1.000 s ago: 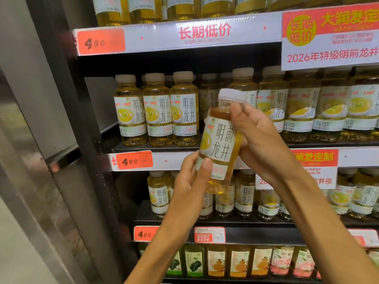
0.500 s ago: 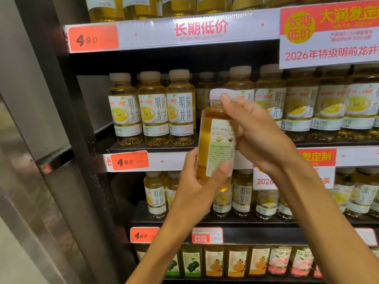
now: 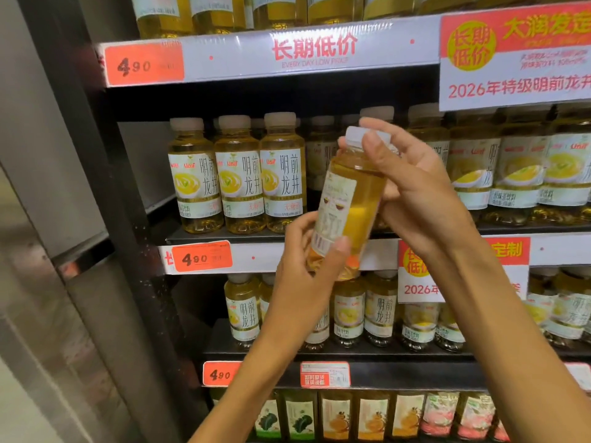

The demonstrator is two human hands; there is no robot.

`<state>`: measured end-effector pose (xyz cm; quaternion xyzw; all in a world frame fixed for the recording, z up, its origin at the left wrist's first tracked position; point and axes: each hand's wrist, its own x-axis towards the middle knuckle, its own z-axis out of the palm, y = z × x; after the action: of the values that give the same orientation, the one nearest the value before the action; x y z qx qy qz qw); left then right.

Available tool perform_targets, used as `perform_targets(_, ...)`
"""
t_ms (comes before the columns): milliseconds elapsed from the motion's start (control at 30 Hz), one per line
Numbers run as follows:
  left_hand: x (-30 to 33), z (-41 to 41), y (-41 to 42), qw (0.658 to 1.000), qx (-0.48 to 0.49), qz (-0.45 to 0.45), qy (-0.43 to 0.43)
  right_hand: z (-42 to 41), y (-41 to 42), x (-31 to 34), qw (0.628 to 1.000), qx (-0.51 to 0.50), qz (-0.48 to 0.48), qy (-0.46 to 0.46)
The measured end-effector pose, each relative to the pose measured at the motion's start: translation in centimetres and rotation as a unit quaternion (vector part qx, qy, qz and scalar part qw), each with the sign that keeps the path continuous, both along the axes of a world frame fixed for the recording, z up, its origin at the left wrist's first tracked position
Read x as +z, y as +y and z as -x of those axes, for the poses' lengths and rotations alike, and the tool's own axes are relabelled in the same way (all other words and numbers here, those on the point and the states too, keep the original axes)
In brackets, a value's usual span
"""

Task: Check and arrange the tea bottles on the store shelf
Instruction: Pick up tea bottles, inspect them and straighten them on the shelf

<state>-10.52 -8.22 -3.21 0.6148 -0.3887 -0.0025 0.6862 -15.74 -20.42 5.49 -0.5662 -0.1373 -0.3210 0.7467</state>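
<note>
Risk: the shelf point(image 3: 351, 233) front row has a gap just right of the three bottles point(image 3: 238, 174) at its left end; a tilted put-back could knock neighbours over. The held bottle point(image 3: 347, 203) is off the shelf, in front of that gap, leaning, back label out. It could slip while turned. Right hand point(image 3: 412, 190) wraps neck and cap; left hand point(image 3: 303, 270) grips the base. Both closed on it.

Open gap on the middle shelf point(image 3: 224, 236) right of three front bottles point(image 3: 238, 174), further bottles point(image 3: 323, 155) set back behind it
</note>
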Motion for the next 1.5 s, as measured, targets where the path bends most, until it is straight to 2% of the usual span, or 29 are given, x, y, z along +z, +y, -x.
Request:
perform_targets(100, 0.1, -0.1, -1.0, 0.991, 0.094, -0.057, -0.082, -0.6, 0.6, 0.3, 0.998, -0.067, 0.007, 0.003)
perform_targets(200, 0.7, -0.3, -1.5, 0.976, 0.164, -0.049, -0.134, -0.9, 1.0, 0.9, 0.993, -0.115, 0.035, 0.003)
perform_targets(333, 1.3, -1.3, -1.5, 0.982, 0.152, -0.026, -0.111, -1.1, 0.7, 1.7, 0.985, -0.149, 0.081, 0.009)
perform_targets(467, 1.4, -1.5, -1.7, 0.992, 0.117, 0.010, -0.055, -1.4, -0.2, 2.1, 0.984, -0.123, 0.128, 0.021)
perform_targets(667, 1.0, -1.9, -1.8, 0.995, 0.084, 0.027, -0.052, -1.4, -2.0, 1.5, 0.961, -0.119, 0.245, 0.047)
perform_targets(833, 1.0, -1.7, -1.8, 0.973, 0.185, -0.021, -0.137, -1.4, -1.8, 1.2, 0.954, -0.175, 0.244, -0.010)
perform_targets(1000, 0.9, -1.6, -2.2, 0.966, 0.223, 0.021, -0.132, -2.1, -1.3, 0.8, 0.939, -0.264, 0.218, -0.043)
perform_targets(1167, 0.9, -2.0, -2.8, 0.935, 0.288, -0.016, -0.205, -3.6, -0.4, 0.3, 0.895, -0.353, 0.264, -0.067)
perform_targets(1367, 0.3, -1.8, -3.5, 0.920, 0.314, -0.053, -0.228, -3.6, -1.7, 0.7, 0.855, -0.396, 0.331, -0.047)
perform_targets(1500, 0.2, -2.1, -3.8, 0.915, 0.329, -0.046, -0.227, -2.7, -2.5, 0.4, 0.859, -0.372, 0.346, -0.062)
